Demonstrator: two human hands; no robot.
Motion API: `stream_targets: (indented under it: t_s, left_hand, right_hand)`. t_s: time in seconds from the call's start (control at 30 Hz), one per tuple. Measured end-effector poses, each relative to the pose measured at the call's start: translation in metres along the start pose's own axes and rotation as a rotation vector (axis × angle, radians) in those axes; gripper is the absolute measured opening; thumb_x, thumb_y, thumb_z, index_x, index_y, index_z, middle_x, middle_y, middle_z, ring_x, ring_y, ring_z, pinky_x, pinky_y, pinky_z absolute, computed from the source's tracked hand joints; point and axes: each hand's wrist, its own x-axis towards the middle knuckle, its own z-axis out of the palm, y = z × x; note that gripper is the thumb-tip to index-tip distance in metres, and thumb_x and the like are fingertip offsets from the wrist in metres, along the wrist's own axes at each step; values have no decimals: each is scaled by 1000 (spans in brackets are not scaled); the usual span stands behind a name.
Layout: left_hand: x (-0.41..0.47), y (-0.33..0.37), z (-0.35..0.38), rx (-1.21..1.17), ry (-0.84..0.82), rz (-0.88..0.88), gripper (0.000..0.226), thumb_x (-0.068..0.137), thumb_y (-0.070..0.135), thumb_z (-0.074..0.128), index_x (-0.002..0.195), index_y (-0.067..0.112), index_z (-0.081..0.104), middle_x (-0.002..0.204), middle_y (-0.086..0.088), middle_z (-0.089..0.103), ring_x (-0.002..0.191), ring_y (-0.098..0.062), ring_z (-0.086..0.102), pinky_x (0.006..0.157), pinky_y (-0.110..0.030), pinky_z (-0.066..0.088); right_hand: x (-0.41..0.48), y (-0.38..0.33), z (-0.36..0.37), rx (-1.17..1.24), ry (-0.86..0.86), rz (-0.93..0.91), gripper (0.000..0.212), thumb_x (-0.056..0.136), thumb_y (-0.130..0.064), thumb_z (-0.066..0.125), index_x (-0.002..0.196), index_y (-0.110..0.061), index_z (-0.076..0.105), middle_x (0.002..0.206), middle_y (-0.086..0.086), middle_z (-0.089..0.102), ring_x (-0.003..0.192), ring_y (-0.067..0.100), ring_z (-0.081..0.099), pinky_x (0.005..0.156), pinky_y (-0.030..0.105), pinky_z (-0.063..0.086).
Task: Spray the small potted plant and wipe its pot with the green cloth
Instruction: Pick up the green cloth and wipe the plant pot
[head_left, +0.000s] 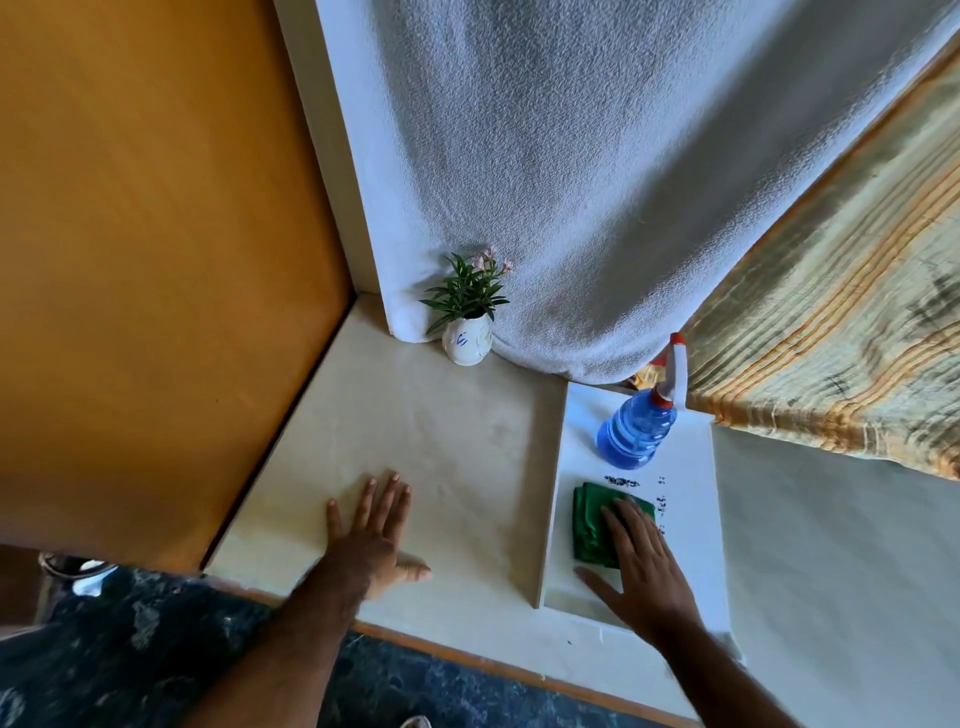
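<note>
A small plant with green leaves and pink flowers stands in a white pot (466, 345) at the back of the cream ledge (447, 447), against the grey curtain. A blue spray bottle (635, 430) with a white and orange trigger head stands on a white board (691, 499) to the right. A folded green cloth (589, 525) lies on that board in front of the bottle. My right hand (641, 564) rests flat on the cloth, fingers spread, covering its right part. My left hand (371, 535) lies flat and open on the ledge, well in front of the pot.
An orange wall panel (156, 260) closes off the left side. A grey curtain (597, 182) hangs behind the plant, and a striped green and orange cloth (841, 332) drapes at the right. Dark patterned floor (156, 649) lies below the ledge's front edge.
</note>
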Motion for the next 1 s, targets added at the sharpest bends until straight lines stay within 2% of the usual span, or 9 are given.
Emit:
stream_targets:
  t_s: [0.1,0.17,0.23,0.3,0.37,0.53,0.7,0.8,1.0]
  left_hand:
    - [0,0,-1,-1,4,5,122,80,86,42,135,21,-46,146,-1,-56,138,-30,-48,112,-73,-17]
    - [0,-1,0,-4,8,2,122,80,86,42,135,21,-46,147,-1,-56,138,-30,-47,111,-73,-17]
    - [0,-3,1,1,13,2,122,80,86,41,135,22,-46,148,-1,-55,139,-30,-47,112,-74,-16]
    - [0,-3,2,3,15,6,122,80,87,41,136,22,-46,148,0,-55,138,-30,-47,113,-74,-14]
    - [0,-1,1,2,16,11,122,80,86,41,136,22,-46,148,-1,-55,138,-30,-47,112,-75,-15]
    - [-3,1,-1,-6,29,22,122,80,85,42,139,20,-43,149,-2,-53,140,-29,-44,113,-74,-14]
    - [-6,0,-2,8,48,33,122,80,86,41,141,21,-41,149,-2,-53,141,-30,-44,113,-74,-15]
    - [-2,-2,1,11,54,37,122,79,87,41,142,22,-41,147,-1,-55,139,-29,-46,112,-74,-16]
    - [6,-7,9,19,73,42,122,75,90,38,137,27,-46,145,2,-58,136,-28,-50,109,-73,-23]
  right_hand:
    - [6,2,-3,-8,-36,21,76,79,-13,82,145,-4,44,153,16,35,139,36,38,113,50,32]
    - [12,-2,-6,17,-60,59,75,77,12,73,144,-2,44,151,20,39,137,40,40,111,52,31]
    - [17,-8,-10,72,-72,125,72,78,23,59,144,-1,44,151,21,40,137,41,41,110,51,34]
    - [22,-14,-16,118,-72,199,69,83,21,53,146,-4,41,153,17,40,135,37,45,107,46,40]
    - [28,-25,-21,145,-37,130,71,85,18,55,148,-9,39,154,14,40,134,33,47,106,42,42]
    - [83,-74,-31,201,59,-243,72,86,15,57,150,-12,36,157,7,35,147,21,24,120,26,13]
    - [191,-114,-33,109,83,-482,53,90,12,58,141,5,45,147,29,43,137,44,39,112,56,34]
    - [244,-123,-30,-7,62,-583,45,95,4,46,140,6,46,146,31,43,135,46,40,110,57,37]
    - [298,-126,-24,-123,52,-714,46,87,12,65,131,12,54,137,36,50,127,52,47,103,63,42]
